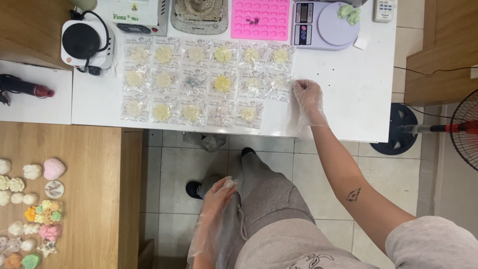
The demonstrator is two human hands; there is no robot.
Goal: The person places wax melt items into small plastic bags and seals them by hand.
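Note:
Both of my hands wear thin clear plastic gloves. My right hand reaches out over the white table, its fingertips at the right end of the rows of small clear packets, each holding a pale yellow or white flower-shaped piece. It touches or nearly touches the edge of the nearest packet. My left hand hangs low by my thigh against my grey trousers, fingers loosely curled, holding nothing I can see.
At the table's back stand a small hotplate, a white machine, a pink silicone mould and a kitchen scale with green pieces. A wooden table at left carries several coloured shaped pieces. A fan stands right.

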